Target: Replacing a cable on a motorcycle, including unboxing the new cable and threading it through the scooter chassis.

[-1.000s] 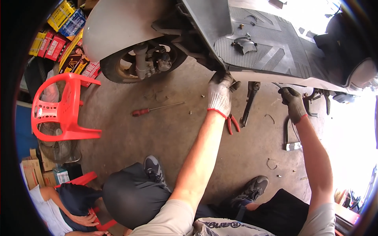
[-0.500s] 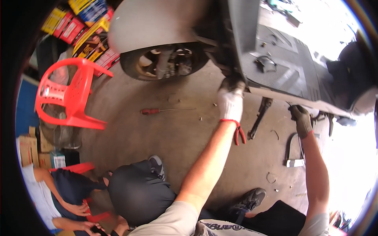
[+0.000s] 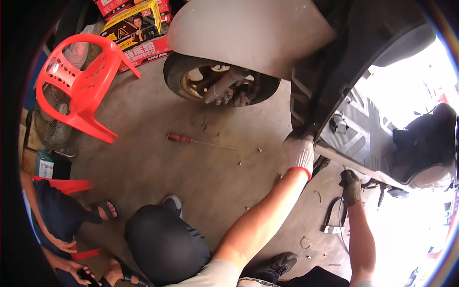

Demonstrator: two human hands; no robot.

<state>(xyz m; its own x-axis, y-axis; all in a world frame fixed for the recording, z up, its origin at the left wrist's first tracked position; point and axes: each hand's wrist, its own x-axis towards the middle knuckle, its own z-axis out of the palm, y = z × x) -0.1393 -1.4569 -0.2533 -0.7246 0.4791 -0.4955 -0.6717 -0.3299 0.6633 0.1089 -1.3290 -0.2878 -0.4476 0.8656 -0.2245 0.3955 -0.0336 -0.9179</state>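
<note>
My left hand (image 3: 300,149), in a white knit glove with a red cuff, reaches up to the dark front body panel (image 3: 311,95) of a scooter. Its fingers are hidden at the lower edge of that panel, so their grip does not show. Below the side of the scooter's ribbed footboard (image 3: 351,131), my right hand (image 3: 351,187) is closed in a dark, dirty glove. A thin black cable (image 3: 340,217) hangs from this hand toward the floor. The scooter's front wheel (image 3: 177,83) and grey fender (image 3: 244,33) are ahead to the left.
A red-handled screwdriver (image 3: 180,138) and small screws lie on the concrete floor. Left stand a red plastic chair (image 3: 91,86), a fan (image 3: 56,129) and stacked boxes (image 3: 138,31). Another person's hand (image 3: 81,272) is at lower left. A U-shaped part (image 3: 333,228) lies by my right forearm.
The view has shifted and turned. My left hand stays at the panel. My right hand appears lower and nearer my left one, and the cable beneath it shows more clearly.
</note>
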